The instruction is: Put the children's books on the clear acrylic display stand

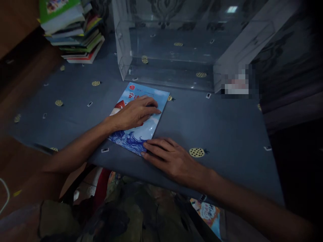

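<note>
A thin picture book (145,131) with a pale blue cover, red lettering and dark blue waves lies closed on the cloth-covered table. My left hand (136,113) rests across the middle of its cover, fingers reaching to the right and slightly bent, hiding much of the picture. At the lower right corner of the book, the fingertips of my right hand (173,159) touch the edge. Those fingers are stretched out, and the rest of that hand lies on the tablecloth (222,127).
Behind the book stands a clear plastic shelf (123,50) with transparent tiers. A leaning stack of books (75,40) is at the back left. Something blurred out (237,84) sits right of the shelf. Another colourful book (208,213) shows below the table's front edge.
</note>
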Motion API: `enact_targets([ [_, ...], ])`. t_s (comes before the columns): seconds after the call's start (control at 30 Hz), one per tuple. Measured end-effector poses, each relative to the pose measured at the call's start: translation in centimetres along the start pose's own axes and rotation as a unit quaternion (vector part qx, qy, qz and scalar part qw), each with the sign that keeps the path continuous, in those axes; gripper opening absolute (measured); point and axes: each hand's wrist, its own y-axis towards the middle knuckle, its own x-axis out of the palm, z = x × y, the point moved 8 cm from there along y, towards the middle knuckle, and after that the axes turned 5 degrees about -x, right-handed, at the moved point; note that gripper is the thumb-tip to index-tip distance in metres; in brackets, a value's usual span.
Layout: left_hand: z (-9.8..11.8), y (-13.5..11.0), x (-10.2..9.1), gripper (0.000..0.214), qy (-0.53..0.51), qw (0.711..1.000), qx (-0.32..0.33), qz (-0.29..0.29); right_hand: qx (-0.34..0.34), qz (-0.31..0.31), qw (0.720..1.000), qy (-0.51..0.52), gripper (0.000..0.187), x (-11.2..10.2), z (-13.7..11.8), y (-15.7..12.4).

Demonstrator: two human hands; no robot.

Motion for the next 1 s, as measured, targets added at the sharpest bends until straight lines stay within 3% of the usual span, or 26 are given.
enact_targets([
  [0.17, -1.2, -3.0, -1.9, 0.035, 0.031, 0.998, -0.052, 0.027, -0.009, 0.014, 1.000, 0.007, 0.030, 0.0, 0.1, -0.1],
  [0.33, -2.3, -8.9, -4.2, 0.037, 0.073, 0.983, -0.155, 0.061, -0.017, 0.027, 0.999, 0.000, 0.030, 0.0, 0.0, -0.2],
  [0.43, -1.4, -13.0, -4.9, 0.032, 0.092, 0.967, -0.217, 0.099, -0.017, 0.035, 0.999, 0.000, 0.031, 0.0, 0.0, -0.2],
  [0.57, 1.5, -16.9, -4.5, 0.030, 0.130, 0.939, -0.271, 0.168, -0.017, 0.043, 0.999, -0.011, 0.034, 0.0, 0.0, -0.3],
  [0.7, 3.9, -18.0, -3.2, 0.041, 0.157, 0.936, -0.262, 0.177, -0.022, 0.042, 0.999, -0.010, 0.033, 0.0, 0.0, -0.3],
  [1.0, 5.0, -17.0, -3.3, 0.034, 0.237, 0.928, -0.240, 0.160, -0.014, 0.044, 0.999, -0.010, 0.031, 0.3, 0.1, -0.3],
])
